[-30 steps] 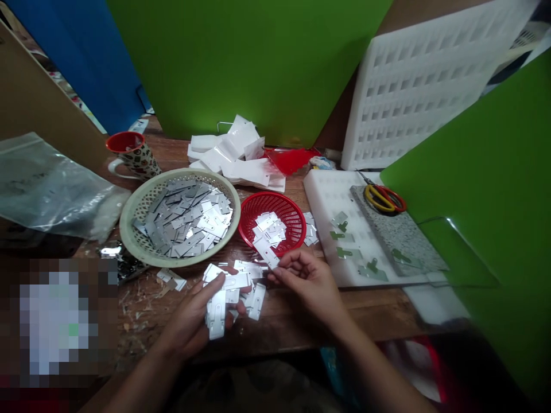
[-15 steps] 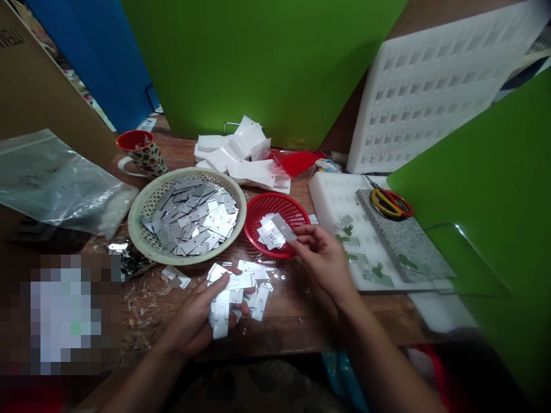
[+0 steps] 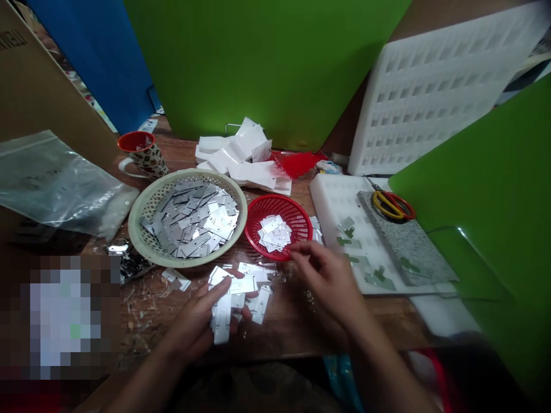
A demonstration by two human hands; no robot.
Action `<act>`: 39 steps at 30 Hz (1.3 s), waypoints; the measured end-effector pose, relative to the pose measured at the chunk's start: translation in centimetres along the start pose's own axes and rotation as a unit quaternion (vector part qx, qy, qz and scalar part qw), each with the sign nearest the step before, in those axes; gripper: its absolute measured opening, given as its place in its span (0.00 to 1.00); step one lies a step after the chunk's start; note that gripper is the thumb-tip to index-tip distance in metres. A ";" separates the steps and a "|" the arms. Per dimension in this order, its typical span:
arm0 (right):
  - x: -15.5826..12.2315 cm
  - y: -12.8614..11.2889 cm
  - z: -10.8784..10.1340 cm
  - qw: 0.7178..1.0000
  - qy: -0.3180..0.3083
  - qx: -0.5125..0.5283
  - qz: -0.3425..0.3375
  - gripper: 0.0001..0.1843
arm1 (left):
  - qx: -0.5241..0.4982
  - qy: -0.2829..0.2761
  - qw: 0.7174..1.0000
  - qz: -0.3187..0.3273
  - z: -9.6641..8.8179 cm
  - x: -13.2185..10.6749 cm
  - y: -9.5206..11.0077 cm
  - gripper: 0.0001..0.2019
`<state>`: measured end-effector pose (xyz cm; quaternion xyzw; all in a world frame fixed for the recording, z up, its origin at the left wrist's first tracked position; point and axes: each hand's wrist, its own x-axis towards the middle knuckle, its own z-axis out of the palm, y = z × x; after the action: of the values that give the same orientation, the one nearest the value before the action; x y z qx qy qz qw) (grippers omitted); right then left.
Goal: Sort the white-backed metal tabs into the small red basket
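My left hand (image 3: 196, 324) holds a white plastic strip (image 3: 222, 314) over a small heap of similar white pieces (image 3: 252, 281) on the wooden table. My right hand (image 3: 329, 281) hovers just in front of the red basket (image 3: 297, 215), its fingers apart and nothing visible in them; it is blurred by motion. The red basket holds a few small metal plates (image 3: 275, 232). To its left a larger cream basket (image 3: 144, 209) is heaped with several grey metal plates (image 3: 193, 215).
A white foam tray (image 3: 333, 198) with green-tinted parts, a grey stone slab (image 3: 407, 244) and yellow-red scissors (image 3: 391, 205) lie to the right. A red mug (image 3: 142, 152), a plastic bag (image 3: 55, 186), white packets (image 3: 245, 152) and green panels surround the table. A gridded white tray (image 3: 430, 86) leans behind.
My right hand carried a metal plate to the red basket, let it go there, and is now drawing back toward the heap. My left hand has hardly moved.
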<state>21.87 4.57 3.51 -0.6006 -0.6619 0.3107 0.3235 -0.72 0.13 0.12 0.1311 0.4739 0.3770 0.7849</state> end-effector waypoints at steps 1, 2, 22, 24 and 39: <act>-0.9 -0.3 0.5 0.999 -0.046 0.025 0.010 0.09 | 0.001 -0.002 1.000 -0.005 0.2 -0.1 0.0 0.18; -1.7 -0.5 1.0 0.994 -0.092 0.050 0.025 0.09 | 0.001 -0.005 1.000 -0.010 0.3 -0.1 -0.1 0.19; -2.2 -0.4 4.2 0.868 -0.175 0.384 0.262 0.16 | 0.009 -0.033 0.999 -0.022 0.9 -0.2 -0.4 0.23; -2.3 -0.1 4.3 0.856 -0.161 0.401 0.283 0.15 | 0.012 -0.026 0.999 -0.021 0.7 -0.2 -0.4 0.23; -2.4 0.8 4.4 0.841 -0.166 0.431 0.283 0.13 | -0.008 -0.016 0.999 -0.028 0.7 0.0 -0.4 0.17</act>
<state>19.04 2.12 0.10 -0.5013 -0.3065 0.7376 0.3327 0.08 0.01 0.27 0.1169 0.4619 0.3564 0.8037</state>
